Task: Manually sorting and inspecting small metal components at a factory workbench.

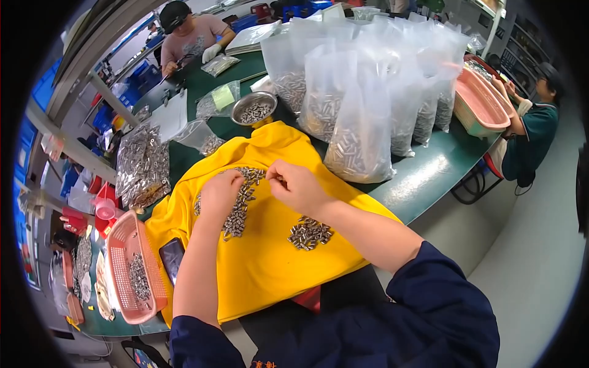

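Observation:
A yellow cloth [270,270] is spread over the table before me, bearing a long pile of small silvery metal cylinders [235,222] and a smaller, rounder heap of the same cylinders [310,233] to its right. My left hand [219,192] is over the long pile, its fingers bent together at the pile's edge; what they pinch, if anything, is hidden. Just right of the pile's far end, my right hand [297,186] is closed in a pinch above the cloth. Anything between its fingertips is too small to name.
Beyond the cloth stands a metal bowl [254,109] of cylinders. Tall clear bags [362,138] of metal parts crowd the far right. Left are a pink basket [127,268], a phone [172,259] and a bag of parts [143,164]. Co-workers sit far left [193,40] and right [535,132].

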